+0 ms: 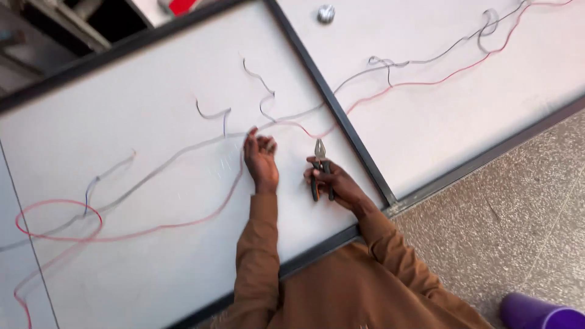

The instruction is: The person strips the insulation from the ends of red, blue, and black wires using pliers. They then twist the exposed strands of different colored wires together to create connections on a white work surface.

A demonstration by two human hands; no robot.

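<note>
Currently your left hand [261, 159] lies on the white panel [122, 140], palm partly up and fingers loosely curled, index tip touching the grey wire [177, 155] where it crosses toward 12 o'clock of the hand; it grips nothing that I can see, only steadies the strand. Your right hand [334, 183] is closed around the dark handles of the combination pliers [320, 167], nose pointing to 12 o'clock, jaws standing together and free of any wire. Judging from the layout, the wiring job looks early to mid-stage: both long runs are laid across the panels, but they lie loose and wavy, nothing looks fastened or terminated, and several short grey stubs [259, 85] branch off at 11 to 12 o'clock of the left hand with bare-looking ends. Trimming, stripping or joining those stubs appears to be what is left; whether any joint is already made is too small to tell. The grey wire runs from 9 o'clock at the frame edge, past your left fingertips, and up to 1 o'clock over the black divider strip [341, 116] onto the second panel. The red wire [183, 224] follows it, forming a closed loop at far 9 o'clock and sagging below the left wrist. Both are thin and limp, with kinks. A small metallic round object [326, 13] sits at 12 o'clock; a purple container [539, 312] stands on the speckled floor [518, 207] at 4 o'clock.
</note>
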